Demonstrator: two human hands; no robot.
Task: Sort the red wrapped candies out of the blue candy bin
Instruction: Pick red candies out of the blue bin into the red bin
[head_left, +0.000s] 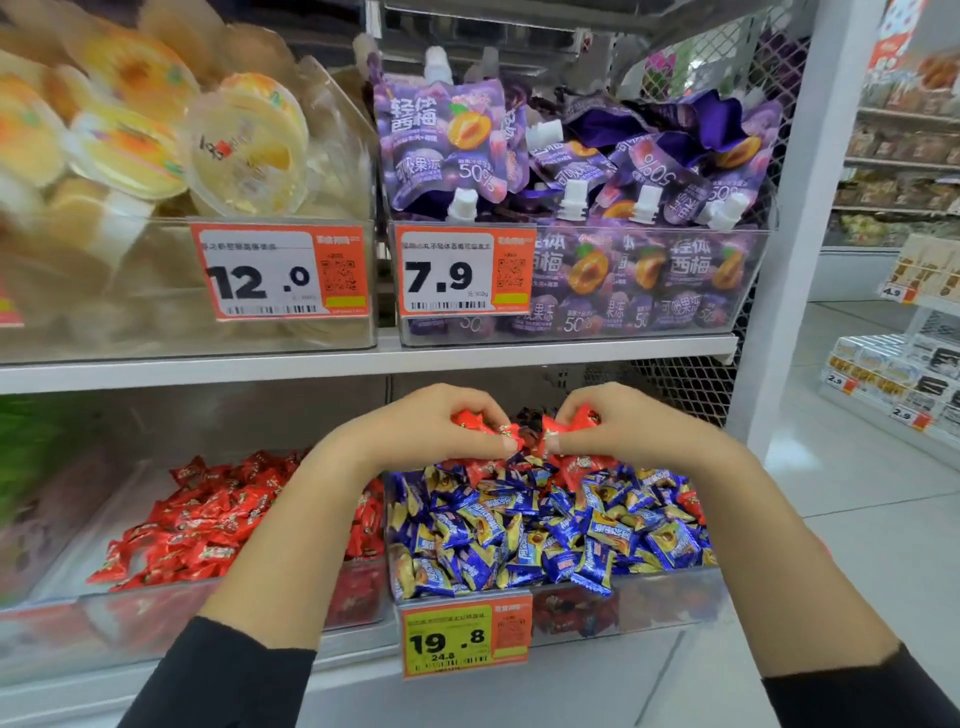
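Both hands, left (436, 423) and right (618, 423), are curled tight around red candies (558, 423) at 12 o'clock over the blue bin (670, 584). Overstuffed fists could easily spill some back in.

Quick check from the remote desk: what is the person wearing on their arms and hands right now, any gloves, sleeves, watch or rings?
Both arms wear black long sleeves, pushed back so the forearms are bare. The left hand and right hand are bare: no gloves, and no watch, bracelet or ring shows. The left black sleeve and right black sleeve look plain, with no visible markings or logos.
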